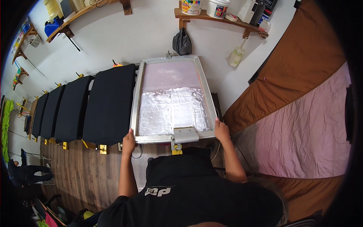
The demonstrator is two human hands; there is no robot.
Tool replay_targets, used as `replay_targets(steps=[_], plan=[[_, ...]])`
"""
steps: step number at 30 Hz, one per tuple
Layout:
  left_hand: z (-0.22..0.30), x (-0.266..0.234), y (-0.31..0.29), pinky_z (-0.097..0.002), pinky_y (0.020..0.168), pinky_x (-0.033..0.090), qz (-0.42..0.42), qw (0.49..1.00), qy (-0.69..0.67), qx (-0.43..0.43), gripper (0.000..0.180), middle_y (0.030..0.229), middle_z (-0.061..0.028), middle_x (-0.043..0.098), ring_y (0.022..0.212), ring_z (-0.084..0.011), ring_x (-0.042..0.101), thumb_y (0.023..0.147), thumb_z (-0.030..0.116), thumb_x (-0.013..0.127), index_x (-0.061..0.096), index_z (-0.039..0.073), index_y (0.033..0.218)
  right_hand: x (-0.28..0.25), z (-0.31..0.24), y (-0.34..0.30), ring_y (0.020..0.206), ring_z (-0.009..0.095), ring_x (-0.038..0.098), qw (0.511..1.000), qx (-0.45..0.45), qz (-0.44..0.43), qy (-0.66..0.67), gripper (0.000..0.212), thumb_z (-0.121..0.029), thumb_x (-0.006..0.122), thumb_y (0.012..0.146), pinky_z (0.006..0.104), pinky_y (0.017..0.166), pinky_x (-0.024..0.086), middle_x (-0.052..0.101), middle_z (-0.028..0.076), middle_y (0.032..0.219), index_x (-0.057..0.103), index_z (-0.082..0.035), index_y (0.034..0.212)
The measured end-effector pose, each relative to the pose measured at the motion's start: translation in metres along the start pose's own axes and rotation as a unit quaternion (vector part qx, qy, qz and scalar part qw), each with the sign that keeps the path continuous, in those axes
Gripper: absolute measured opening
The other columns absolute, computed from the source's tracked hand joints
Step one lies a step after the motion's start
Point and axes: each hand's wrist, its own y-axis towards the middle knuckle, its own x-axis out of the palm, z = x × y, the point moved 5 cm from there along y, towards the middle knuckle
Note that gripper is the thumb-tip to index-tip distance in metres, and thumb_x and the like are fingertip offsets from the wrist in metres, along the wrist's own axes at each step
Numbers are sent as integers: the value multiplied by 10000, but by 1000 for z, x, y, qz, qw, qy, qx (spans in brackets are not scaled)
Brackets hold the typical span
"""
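A screen printing frame (pixel 138 99) with pale metal sides lies in front of me. Its mesh (pixel 170 75) is pinkish at the far end, and shiny clear tape (pixel 155 113) covers the nearer half. At the near left corner, my left hand (pixel 129 140) grips the frame's side, thumb up along the edge. My right hand (pixel 222 131) holds the opposite side near the right corner, its thumb also upward. Between them, a grey metal plate (pixel 186 135) sits over the near rim, above a yellow clamp part (pixel 176 148). What lies under the screen is hidden.
Several boards covered in black cloth (pixel 109 102) run in a row to the left. Wall shelves (pixel 215 17) carry tubs and bottles; a black bag (pixel 182 42) hangs below. Brown and pink fabric (pixel 295 128) spreads at right. Another person (pixel 32 173) stands far left on the wooden floor (pixel 87 178).
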Motion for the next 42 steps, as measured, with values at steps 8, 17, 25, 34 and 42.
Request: replay_targets(steps=[8,17,25,34,42], plan=[[-7,5,1,-359,536,502,14,999,17,-46,750,639,-108,582,547,-196,613,1036,638,385,603,-41,802,2,5,-2,1004,549,607,1000,11,0,-16,744,-522,264,1073,593,917,467,658,348,983,695,74,959],[-22,10,14,-352,516,497,-15,999,22,-42,747,619,-93,563,512,-185,592,1040,637,374,583,-33,783,18,11,0,973,534,619,1000,4,9,-6,729,-542,277,1068,592,882,475,670,325,956,693,43,939],[-41,22,13,-341,492,454,7,999,-1,-45,709,583,-58,489,503,-155,539,1040,636,385,492,11,720,26,18,-3,944,541,624,1000,-1,21,-16,670,-511,305,1067,619,889,458,678,322,959,692,20,933],[-42,26,8,-550,845,490,39,978,202,-41,747,964,-288,695,954,-512,645,1050,618,253,688,12,1002,30,18,-13,904,530,644,997,24,26,-70,599,-482,329,1068,621,834,493,683,323,922,673,-2,971],[27,10,-10,-567,806,510,9,871,488,-53,673,930,-266,728,880,-454,705,1027,580,373,701,-6,978,-7,-20,-30,1024,432,651,972,28,-62,-225,473,-478,493,1011,529,856,538,678,255,1028,605,-28,1104]])
